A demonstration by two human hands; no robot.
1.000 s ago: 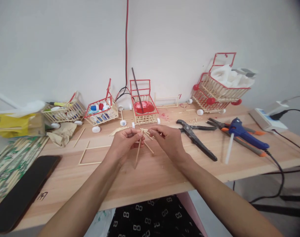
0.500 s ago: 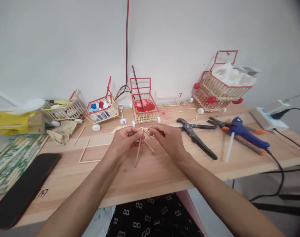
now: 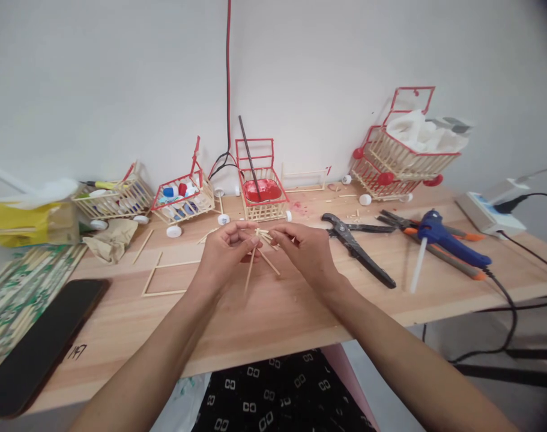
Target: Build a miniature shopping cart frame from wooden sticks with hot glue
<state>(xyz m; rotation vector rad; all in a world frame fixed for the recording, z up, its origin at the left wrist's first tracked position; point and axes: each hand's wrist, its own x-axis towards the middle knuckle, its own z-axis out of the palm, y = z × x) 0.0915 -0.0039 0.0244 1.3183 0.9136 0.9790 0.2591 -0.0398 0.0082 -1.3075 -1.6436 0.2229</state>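
Observation:
My left hand is closed around thin wooden sticks joined near its fingertips; two longer ones slant down toward me above the table. Close beside it, my right hand pinches at the right end of a short stick near the joint, its thumb and forefinger pressed together. The fingertips hide part of the joint. Behind the left hand lie some short cut sticks, partly covered. A flat frame of sticks rests on the table left of my left wrist.
Small stick-built carts line the wall, one holding a red paint dish and brush. Right of my hands lie a black cutter, pliers and a blue glue gun. A phone and bundled sticks are left.
The view has tilted slightly. Both hands stay close together at the joined sticks, with only a slight shift of the right fingers and the sticks.

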